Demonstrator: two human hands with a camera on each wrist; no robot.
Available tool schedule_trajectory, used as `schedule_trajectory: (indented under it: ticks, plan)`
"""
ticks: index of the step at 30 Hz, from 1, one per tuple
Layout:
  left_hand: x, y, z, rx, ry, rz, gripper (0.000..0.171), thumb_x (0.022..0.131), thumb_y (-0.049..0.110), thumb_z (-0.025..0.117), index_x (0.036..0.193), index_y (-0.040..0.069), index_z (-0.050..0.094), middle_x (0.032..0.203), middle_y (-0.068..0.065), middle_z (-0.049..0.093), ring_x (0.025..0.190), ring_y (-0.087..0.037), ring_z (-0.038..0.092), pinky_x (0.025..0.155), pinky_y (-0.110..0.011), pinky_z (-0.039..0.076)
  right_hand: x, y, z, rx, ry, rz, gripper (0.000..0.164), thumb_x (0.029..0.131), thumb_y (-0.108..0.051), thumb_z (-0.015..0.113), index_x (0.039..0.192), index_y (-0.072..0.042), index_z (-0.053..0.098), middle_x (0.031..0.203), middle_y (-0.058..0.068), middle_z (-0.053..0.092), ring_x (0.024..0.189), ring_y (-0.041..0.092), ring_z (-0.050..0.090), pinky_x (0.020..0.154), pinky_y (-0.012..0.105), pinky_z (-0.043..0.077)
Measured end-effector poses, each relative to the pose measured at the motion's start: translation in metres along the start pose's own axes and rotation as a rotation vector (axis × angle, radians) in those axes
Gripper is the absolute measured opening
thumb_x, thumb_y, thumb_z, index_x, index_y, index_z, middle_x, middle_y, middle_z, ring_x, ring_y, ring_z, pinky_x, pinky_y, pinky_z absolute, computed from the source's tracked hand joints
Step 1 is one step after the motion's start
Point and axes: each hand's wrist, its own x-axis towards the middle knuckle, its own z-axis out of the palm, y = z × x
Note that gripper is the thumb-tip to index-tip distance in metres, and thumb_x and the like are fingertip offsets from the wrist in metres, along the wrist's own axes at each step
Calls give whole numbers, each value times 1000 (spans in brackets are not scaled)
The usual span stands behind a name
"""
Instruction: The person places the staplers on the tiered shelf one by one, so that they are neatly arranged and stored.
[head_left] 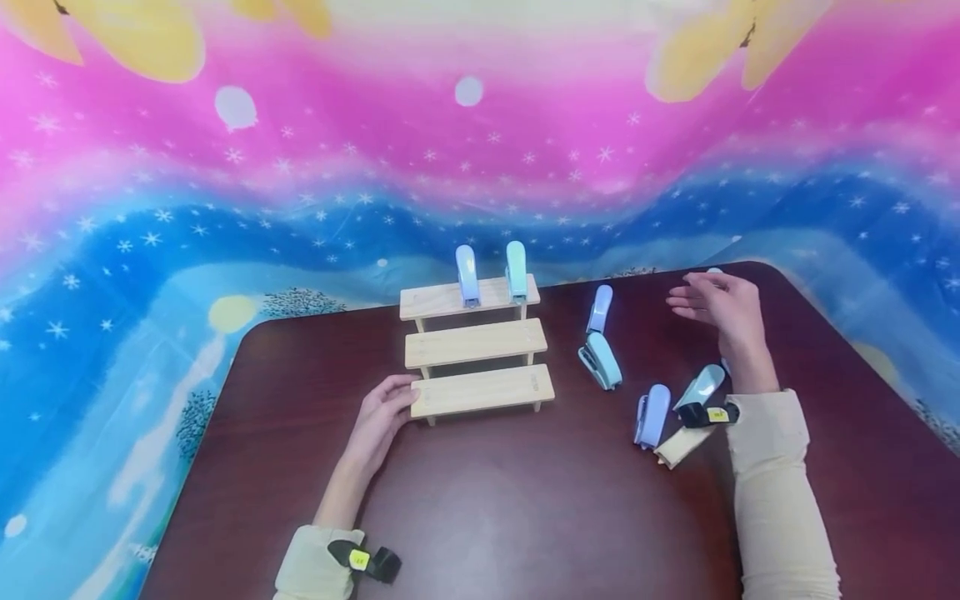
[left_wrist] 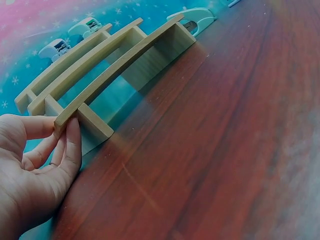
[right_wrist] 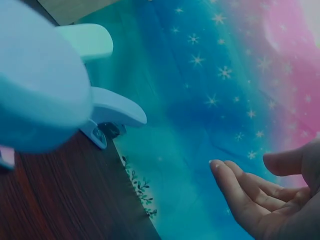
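Observation:
My left hand (head_left: 386, 421) pinches the left end of the lowest board of a three-step wooden rack (head_left: 480, 392); in the left wrist view its thumb and fingers lie around that board end. On the top step stand a lavender stapler (head_left: 467, 277) and a mint stapler (head_left: 516, 273). Above the table's right side, my right hand (head_left: 723, 312) is held in the air with nothing in its fingers. Left of it lie another lavender stapler (head_left: 599, 310) and a mint one (head_left: 602, 362). Closer to the right wrist are a lavender stapler (head_left: 654, 415) and a mint stapler (head_left: 705, 386).
A beige object (head_left: 682, 446) lies beside the right cuff, partly hidden by the wrist camera. Something pale (head_left: 715, 270) peeks out behind the right hand. The dark red table (head_left: 480, 500) meets a patterned cloth (head_left: 480, 150) at its far and side edges.

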Motion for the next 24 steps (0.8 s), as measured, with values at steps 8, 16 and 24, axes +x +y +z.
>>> schedule_trajectory:
  ticks: [8,16,24]
  plan:
    - [1,6,-5,-14,8,22,27,98,-3,60,124,-7,58,103,-5,68,92,-15,65,78,-26,55,3,-6,30,-166,-167,17,25,104,-15,63,119,5,64,88,3,77,79,13,76,74,29,62]
    - [-2,2,-5,4,6,18,32,99,0,62,128,-10,55,106,-6,67,95,-15,64,80,-26,54,-8,6,68,-553,-356,45,42,105,-13,61,133,17,55,122,34,66,108,37,71,90,40,59]
    - [-1,0,-2,13,0,16,31,99,-1,60,128,-11,56,109,-8,68,97,-16,65,81,-26,56,-19,17,72,-670,-433,90,38,103,-9,61,131,17,56,123,33,65,108,40,68,93,49,57]
